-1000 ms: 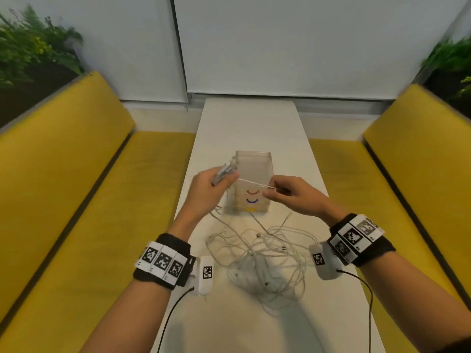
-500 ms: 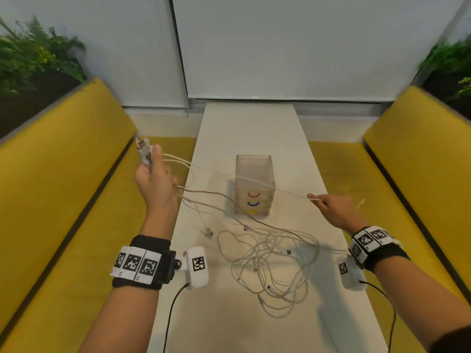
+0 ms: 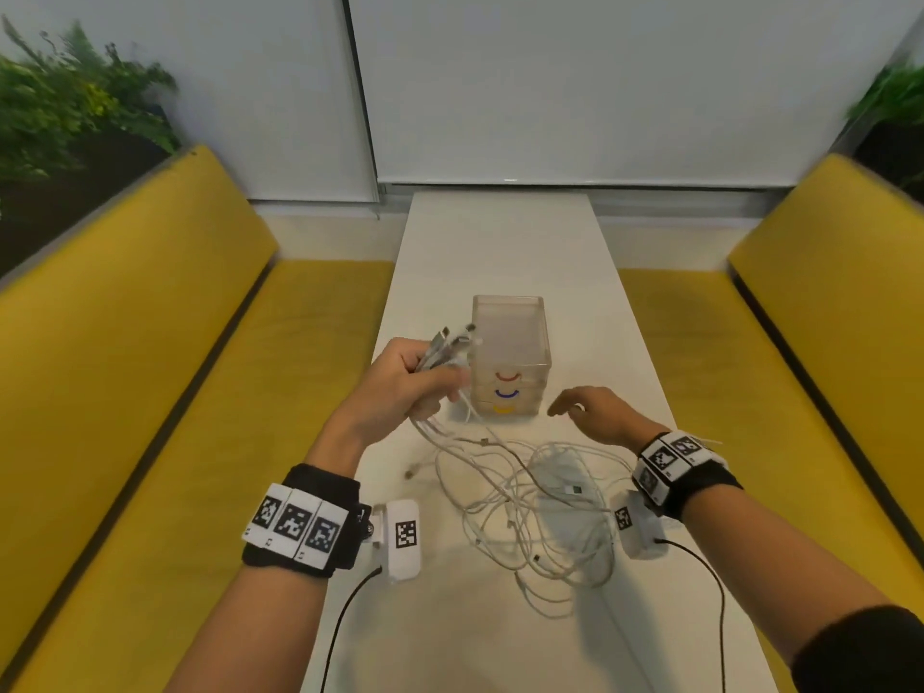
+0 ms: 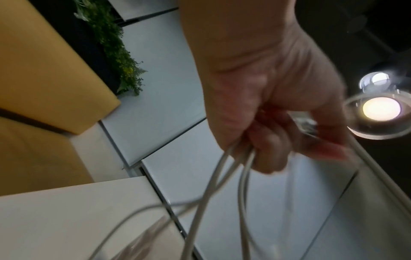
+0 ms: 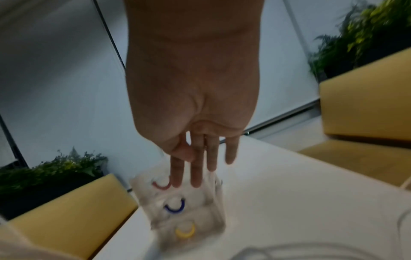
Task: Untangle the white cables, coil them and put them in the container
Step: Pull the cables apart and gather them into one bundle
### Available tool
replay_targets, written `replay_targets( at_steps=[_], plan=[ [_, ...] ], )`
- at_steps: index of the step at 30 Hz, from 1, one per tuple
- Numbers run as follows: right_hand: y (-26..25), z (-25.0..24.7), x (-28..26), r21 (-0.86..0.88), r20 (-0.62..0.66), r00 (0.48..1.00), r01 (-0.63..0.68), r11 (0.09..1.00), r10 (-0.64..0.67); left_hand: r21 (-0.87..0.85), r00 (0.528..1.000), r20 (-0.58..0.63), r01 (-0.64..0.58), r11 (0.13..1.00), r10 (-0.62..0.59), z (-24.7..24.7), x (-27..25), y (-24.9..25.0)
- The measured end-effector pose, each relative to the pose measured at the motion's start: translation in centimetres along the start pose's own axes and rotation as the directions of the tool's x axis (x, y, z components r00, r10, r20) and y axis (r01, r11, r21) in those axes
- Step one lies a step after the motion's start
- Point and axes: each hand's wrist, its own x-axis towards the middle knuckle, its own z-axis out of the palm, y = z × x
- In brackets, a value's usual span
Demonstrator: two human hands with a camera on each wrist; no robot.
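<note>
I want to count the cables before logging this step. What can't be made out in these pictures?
- How many white cables lie in the tangle: head view, strands overlap and are too thin.
- Connector types in the left hand: head view too small, left wrist view blurred and covered by fingers.
- Container details: right wrist view blurred.

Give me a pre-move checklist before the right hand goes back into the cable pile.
1. Left hand grips the gathered cable ends: ok.
2. Right hand free, fingers straight, holding nothing: ok.
3. Container upright on the table, top open: ok.
4. Cables untangled: not ok; the cable pile lies knotted on the table.
5. Any cable coiled or inside the container: not ok; it looks empty.
6. Which loose strand belongs to which held end: cannot tell; strands cross too often.
</note>
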Motion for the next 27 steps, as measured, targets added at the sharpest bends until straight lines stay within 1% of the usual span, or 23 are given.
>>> replay_targets(
  at_steps=[1,3,4,5,6,7,9,12,13,17,21,23,24,25,27],
  plan=[
    [-0.5,0.5,0.5,0.045,0.002,1.0,0.008,0.999,-0.008,0.001,0.99,0.136,0.021,1.0,-0.021,-0.3,-0.4,0.5],
    [-1.3,1.7,1.4,0.076,0.031,0.999,0.02,0.997,-0.023,0.002,0.93,0.359,0.085,0.996,-0.08,-1.1,-1.1,1.3],
    [-1.5,2.3,1.9,0.07,0.045,0.998,0.03,0.997,-0.034,-0.004,0.894,0.437,0.115,0.993,-0.102,-1.5,-1.3,1.6],
    [-1.7,3.0,2.3,0.056,0.06,0.997,0.042,0.998,-0.045,-0.006,0.869,0.481,0.135,0.991,-0.116,-1.8,-1.5,1.9],
    [-1.7,3.8,2.7,0.031,0.073,0.996,0.053,0.998,-0.055,0.004,0.865,0.484,0.15,0.989,-0.134,-2.1,-1.7,2.0],
    [-1.5,4.6,3.1,-0.005,0.087,0.995,0.056,0.998,-0.056,0.025,0.878,0.45,0.168,0.985,-0.162,-2.2,-1.7,2.0],
    [-1.2,6.5,4.0,-0.073,0.121,0.992,0.04,0.997,-0.031,0.066,0.919,0.331,0.204,0.977,-0.215,-2.4,-1.6,1.8],
    [-0.7,9.2,5.0,-0.138,0.193,0.981,-0.002,0.99,0.028,0.066,0.948,0.203,0.238,0.969,-0.246,-2.3,-1.5,1.2],
    [-0.5,9.8,5.1,-0.141,0.204,0.978,-0.014,0.99,0.042,0.036,0.953,0.169,0.251,0.967,-0.253,-2.3,-1.5,0.9],
    [0.7,11.8,5.4,-0.14,0.154,0.985,-0.049,0.989,0.071,-0.153,0.96,0.083,0.276,0.949,-0.266,-2.8,-1.6,0.5],
    [0.9,11.9,5.7,-0.064,0.219,0.956,-0.186,0.98,0.195,-0.206,0.967,0.019,0.253,0.945,-0.255,-3.8,-1.3,0.3],
    [0.8,11.2,5.6,-0.036,0.297,0.932,-0.206,0.978,0.208,-0.21,0.972,0.002,0.23,0.95,-0.235,-4.2,-1.3,0.0],
    [1.2,10.9,5.7,0.003,0.297,0.932,-0.217,0.976,0.206,-0.214,0.974,-0.011,0.219,0.952,-0.227,-4.5,-1.3,-0.1],
    [1.7,10.4,5.8,0.074,0.26,0.942,-0.238,0.968,0.212,-0.225,0.975,-0.027,0.208,0.952,-0.219,-4.8,-1.4,-0.2],
    [3.2,8.9,5.7,0.294,0.123,0.943,-0.332,0.896,0.309,-0.267,0.979,-0.06,0.175,0.948,-0.197,-5.6,-1.7,-0.2]
  ],
)
